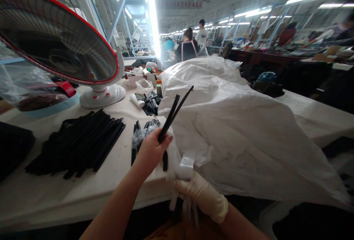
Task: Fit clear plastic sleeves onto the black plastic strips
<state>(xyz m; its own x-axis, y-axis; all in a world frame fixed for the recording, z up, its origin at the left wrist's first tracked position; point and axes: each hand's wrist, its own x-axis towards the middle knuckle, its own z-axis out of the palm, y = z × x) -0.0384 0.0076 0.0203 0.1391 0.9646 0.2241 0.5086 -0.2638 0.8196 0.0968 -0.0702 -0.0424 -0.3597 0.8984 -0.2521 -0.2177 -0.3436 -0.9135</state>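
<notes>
Black strips [175,112] stick up out of my left hand [155,144], whose bare fingers are closed around their lower ends. My right hand [200,192] wears a pale glove and is closed on a piece of clear plastic film [187,164]; loose ends of it hang below the fingers. Behind my left wrist lies a bundle of black strips wrapped in clear plastic [140,134] on the pale table [116,175]. A wide pile of black strips [83,142] lies to the left. Close by on the right bulges a large white plastic sheet [235,133].
A red-rimmed fan [102,98] stands at the back left, beside a light-blue tub [52,107]. More short black strips [152,103] and small boxes [141,79] lie farther back. Beyond the table, a person [186,50] sits and another person [202,35] stands.
</notes>
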